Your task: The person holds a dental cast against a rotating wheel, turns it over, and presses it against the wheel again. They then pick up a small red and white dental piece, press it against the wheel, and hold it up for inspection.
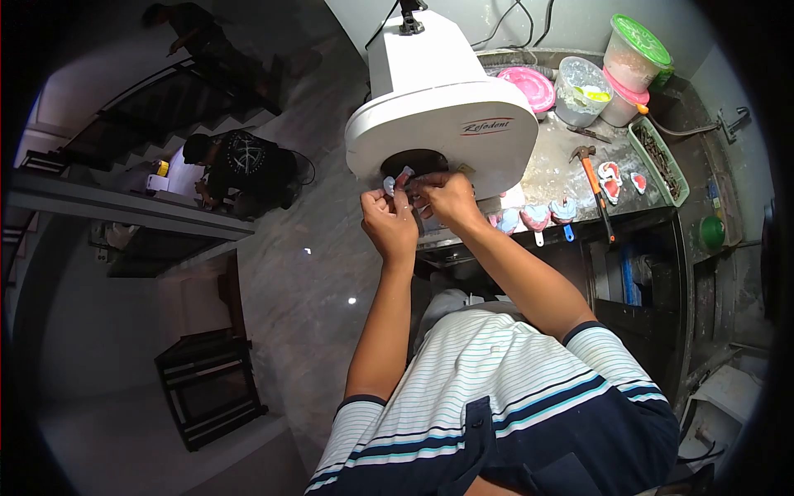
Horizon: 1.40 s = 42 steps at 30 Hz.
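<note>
A small dental piece (404, 176), pale blue-white with a red part, is pinched in the fingers of my left hand (389, 221). It is held just in front of the dark round opening (413, 162) of a white machine (438, 124) marked "Refodent". My right hand (448, 198) is closed close beside the piece, its fingertips bent toward it. Whatever those right fingers grip is hidden in shadow. Several dental impressions in trays (536, 217) lie along the bench edge, to the right of my hands.
On the bench (556, 169) are a hammer (590, 182), red-and-white dental pieces (609, 182), a knife-like tool (589, 134), a green tray of tools (659, 161), a clear bucket (583, 93) and lidded tubs (635, 54). At left another person (240, 169) crouches beside stairs; a second stands farther back.
</note>
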Each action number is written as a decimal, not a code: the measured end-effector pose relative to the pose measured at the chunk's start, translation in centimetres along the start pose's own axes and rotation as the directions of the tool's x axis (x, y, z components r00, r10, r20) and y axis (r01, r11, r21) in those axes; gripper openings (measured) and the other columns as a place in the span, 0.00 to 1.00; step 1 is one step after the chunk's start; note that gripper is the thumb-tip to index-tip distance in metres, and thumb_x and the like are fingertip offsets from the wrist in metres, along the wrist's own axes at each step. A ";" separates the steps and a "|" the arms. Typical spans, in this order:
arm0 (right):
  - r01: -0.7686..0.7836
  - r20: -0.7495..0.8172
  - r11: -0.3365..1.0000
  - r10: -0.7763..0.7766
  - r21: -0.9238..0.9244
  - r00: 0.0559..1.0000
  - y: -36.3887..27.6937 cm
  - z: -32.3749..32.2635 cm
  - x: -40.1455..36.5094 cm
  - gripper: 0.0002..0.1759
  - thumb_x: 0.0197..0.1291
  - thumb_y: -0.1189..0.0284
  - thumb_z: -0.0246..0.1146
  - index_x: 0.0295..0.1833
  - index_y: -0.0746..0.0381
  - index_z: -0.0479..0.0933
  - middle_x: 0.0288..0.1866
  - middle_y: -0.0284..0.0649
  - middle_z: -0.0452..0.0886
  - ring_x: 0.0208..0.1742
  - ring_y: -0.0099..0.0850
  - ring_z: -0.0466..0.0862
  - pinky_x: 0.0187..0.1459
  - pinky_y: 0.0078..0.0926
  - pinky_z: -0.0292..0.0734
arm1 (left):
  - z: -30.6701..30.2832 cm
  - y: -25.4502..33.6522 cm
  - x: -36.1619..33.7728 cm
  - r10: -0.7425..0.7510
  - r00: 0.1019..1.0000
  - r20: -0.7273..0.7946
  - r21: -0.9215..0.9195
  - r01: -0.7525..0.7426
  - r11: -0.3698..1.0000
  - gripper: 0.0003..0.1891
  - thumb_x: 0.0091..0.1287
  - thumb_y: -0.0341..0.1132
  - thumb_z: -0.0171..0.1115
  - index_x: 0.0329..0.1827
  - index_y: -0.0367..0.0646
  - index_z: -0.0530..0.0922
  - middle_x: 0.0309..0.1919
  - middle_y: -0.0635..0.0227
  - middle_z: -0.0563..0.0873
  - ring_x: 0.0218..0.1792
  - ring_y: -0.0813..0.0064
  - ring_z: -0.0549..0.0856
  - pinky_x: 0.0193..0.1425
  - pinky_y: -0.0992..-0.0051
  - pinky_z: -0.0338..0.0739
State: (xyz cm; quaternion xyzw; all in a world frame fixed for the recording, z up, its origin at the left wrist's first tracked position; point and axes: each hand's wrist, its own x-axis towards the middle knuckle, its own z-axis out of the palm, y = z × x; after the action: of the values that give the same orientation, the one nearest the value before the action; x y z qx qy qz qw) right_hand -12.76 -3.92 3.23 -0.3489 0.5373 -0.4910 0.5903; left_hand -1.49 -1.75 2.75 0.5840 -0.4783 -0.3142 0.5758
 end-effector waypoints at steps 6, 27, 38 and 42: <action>0.000 -0.075 0.990 -0.010 -0.144 0.997 0.0 0.6 -0.1 0.13 0.67 0.65 0.72 0.43 0.66 0.91 0.24 0.34 0.83 0.23 0.20 0.77 0.25 0.24 0.71 | 0.9 -0.8 0.7 0.139 0.990 -0.035 0.102 -0.135 0.986 0.12 0.72 0.27 0.68 0.46 0.28 0.72 0.38 0.47 0.92 0.38 0.68 0.93 0.45 0.71 0.87; 0.024 -0.089 0.994 -0.034 -0.105 0.995 0.0 0.3 -0.6 0.15 0.68 0.65 0.71 0.39 0.69 0.89 0.25 0.41 0.86 0.24 0.24 0.85 0.25 0.29 0.81 | 0.7 -0.4 0.6 0.113 0.994 -0.001 -0.027 -0.113 0.993 0.10 0.74 0.24 0.66 0.49 0.28 0.74 0.41 0.49 0.92 0.42 0.71 0.92 0.47 0.72 0.86; -0.053 0.150 0.985 0.028 0.163 0.988 -0.4 -1.9 -0.7 0.13 0.67 0.76 0.71 0.48 0.79 0.85 0.38 0.49 0.90 0.32 0.30 0.90 0.31 0.27 0.89 | -2.3 -1.2 -1.3 0.216 0.965 0.149 0.037 -0.223 0.974 0.11 0.75 0.22 0.65 0.55 0.31 0.75 0.43 0.55 0.91 0.45 0.75 0.90 0.49 0.77 0.83; -0.170 0.169 0.957 0.131 0.236 0.977 -1.5 -2.2 -1.3 0.11 0.70 0.78 0.68 0.45 0.79 0.84 0.37 0.50 0.89 0.31 0.32 0.90 0.32 0.27 0.89 | -2.7 0.0 -1.7 0.294 0.939 0.176 0.091 -0.313 0.945 0.11 0.75 0.22 0.65 0.55 0.31 0.76 0.44 0.56 0.91 0.44 0.75 0.91 0.50 0.78 0.83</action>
State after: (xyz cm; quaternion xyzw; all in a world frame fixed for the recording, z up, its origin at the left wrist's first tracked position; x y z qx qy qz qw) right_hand -15.11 -2.86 4.58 -0.2663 0.4500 -0.4802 0.7043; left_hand 0.42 0.86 2.80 0.5089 -0.6252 -0.2385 0.5415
